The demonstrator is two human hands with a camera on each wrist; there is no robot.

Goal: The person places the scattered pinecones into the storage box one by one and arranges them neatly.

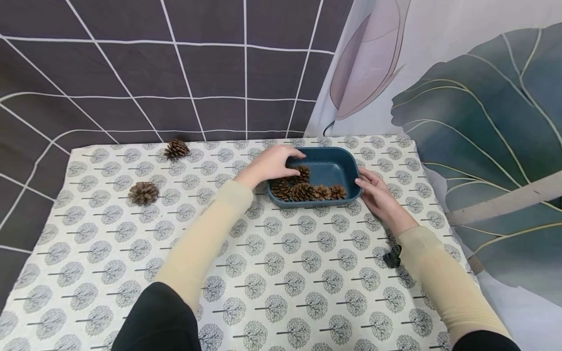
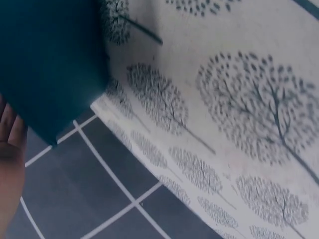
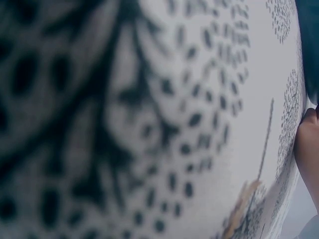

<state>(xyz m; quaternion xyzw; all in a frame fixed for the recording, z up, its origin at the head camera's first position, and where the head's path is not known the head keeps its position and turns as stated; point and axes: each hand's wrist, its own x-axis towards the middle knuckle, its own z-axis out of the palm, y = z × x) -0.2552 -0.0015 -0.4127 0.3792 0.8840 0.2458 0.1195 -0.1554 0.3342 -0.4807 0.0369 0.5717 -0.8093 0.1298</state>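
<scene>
A dark blue rectangular tub (image 1: 338, 168) stands near the table's far edge. Several brown pine cones (image 1: 302, 192) lie along its near side and left end. Over the tub's left end reaches my left hand (image 1: 272, 163), thumb and forefinger spread apart. Its thumb overlaps one pine cone (image 1: 303, 171); a gap shows between that cone and the forefinger, and the other fingers are hidden. My right hand (image 1: 378, 195) holds the tub's right end, thumb at the rim and fingers along the outside. The left wrist view shows part of the left hand (image 2: 10, 144) beside the tub (image 2: 45, 64).
Two more pine cones lie on the left of the table, one (image 1: 176, 149) near the far edge and one (image 1: 143, 193) closer in. A tree-patterned cloth (image 1: 272, 263) covers the table. A small black object (image 1: 392, 256) is by the right wrist. A dark grid-patterned backdrop (image 1: 210, 73) hangs behind.
</scene>
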